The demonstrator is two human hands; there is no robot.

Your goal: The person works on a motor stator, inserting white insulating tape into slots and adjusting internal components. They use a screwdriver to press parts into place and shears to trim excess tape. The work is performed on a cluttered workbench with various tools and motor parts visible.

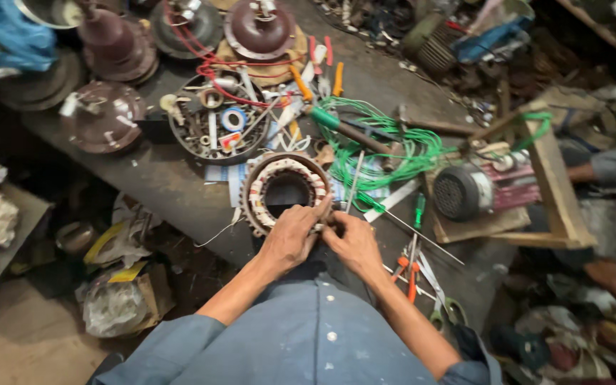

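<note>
Copper-wound stator ring [284,190] sits right at the near edge of your desk [172,185], and both your hands are on its near rim. Your left hand [290,239] has its fingers curled closed over the ring's edge, your right hand [354,242] has its fingers pinched shut just beside it, can't tell on what. Green wire [393,146] is tangled behind it, a round tray of parts [215,125] toward the far-left side, orange-handled pliers [409,274] by your right wrist.

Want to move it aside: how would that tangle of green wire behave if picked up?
The green wire would probably flop and trail, being thin loose loops. It may snag, since a hammer lies across it. Likely light.
</note>
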